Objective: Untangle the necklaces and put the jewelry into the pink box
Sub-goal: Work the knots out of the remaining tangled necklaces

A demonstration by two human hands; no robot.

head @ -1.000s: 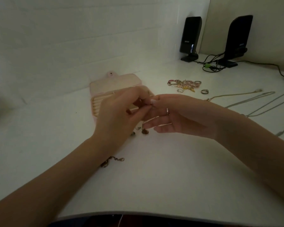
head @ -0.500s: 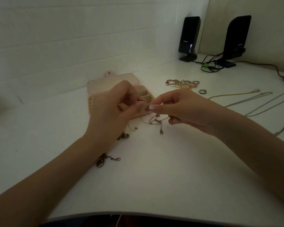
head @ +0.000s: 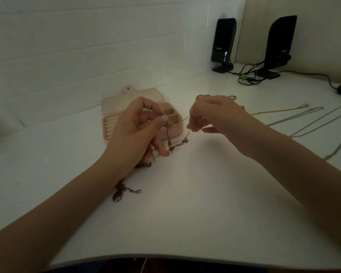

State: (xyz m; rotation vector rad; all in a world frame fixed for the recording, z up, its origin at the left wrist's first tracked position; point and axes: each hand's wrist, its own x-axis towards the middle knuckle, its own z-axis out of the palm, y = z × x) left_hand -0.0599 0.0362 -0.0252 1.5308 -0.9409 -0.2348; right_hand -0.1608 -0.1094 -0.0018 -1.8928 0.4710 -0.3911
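Thin metal chain (head: 178,143) sags between my two hands just in front of the open pink box (head: 171,132) at the middle of the frame. My left hand (head: 134,133) pinches one part of the chain between thumb and forefinger, with more tangled links bunched under its lower fingers, and my right hand (head: 215,115) pinches the other strand, its remaining fingers loosely curled. A loose clasp end (head: 126,192) lies on the table below my left wrist. I judge the main risk to be pulling the hands apart too hard: that would tighten the knot at the low point of the chain instead of opening it, or could snap a fine link. The dim light also makes the crossings hard to read, so I could pull the wrong strand. The white table (head: 205,203) is smooth and matte. A cluster of rings (head: 232,97) lies partly hidden behind my right hand, and several necklaces (head: 303,119) are laid out straight at the right. Two black speakers (head: 223,44) with cables stand at the upper right, against a white brick wall (head: 87,46).
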